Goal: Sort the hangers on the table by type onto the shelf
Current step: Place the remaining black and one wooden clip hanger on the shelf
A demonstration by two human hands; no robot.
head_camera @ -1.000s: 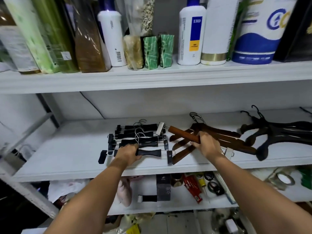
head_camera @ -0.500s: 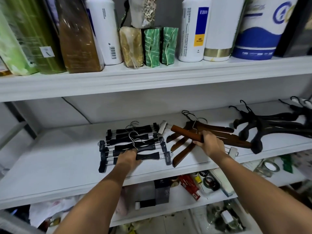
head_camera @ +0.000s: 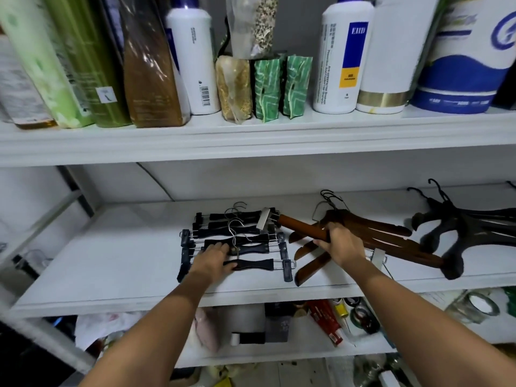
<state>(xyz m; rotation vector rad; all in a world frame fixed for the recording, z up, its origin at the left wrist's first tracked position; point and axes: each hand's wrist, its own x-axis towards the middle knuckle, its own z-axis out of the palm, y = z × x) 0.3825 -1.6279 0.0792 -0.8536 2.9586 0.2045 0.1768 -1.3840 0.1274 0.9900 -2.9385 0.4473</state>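
Brown varnished wood fills the right hand (head_camera: 340, 247): its fingers curl round the bar of a brown wooden clip hanger with metal clips (head_camera: 303, 227), held tilted. One silver clip reaches out past the knuckles, over the stack of black clip hangers with wire hooks (head_camera: 245, 248); the other shows just behind the wrist. The left hand (head_camera: 212, 261) lies on that black stack, fingers fairly straight and pressing down, grasping nothing. Beneath and beyond the right hand sits the pile of brown wooden coat hangers (head_camera: 371, 223). Further out on its right lie the black coat hangers (head_camera: 460, 227), all on the white shelf board (head_camera: 111, 261).

Trouble seems likeliest at the forward clip. Swung lower, it could catch a wire hook and drag the black rows askew, though the left hand's weight may prevent that. Dropped among the coat hangers, the wooden clip hanger would blur the sorting. The nearest black hanger also lies close to the shelf's front edge, so a nudge could tip it off.

The right palm and fingertips are hidden behind the hand's back. The black coat hangers run off the frame, the wooden pile is too tangled to count, and no table is in view.
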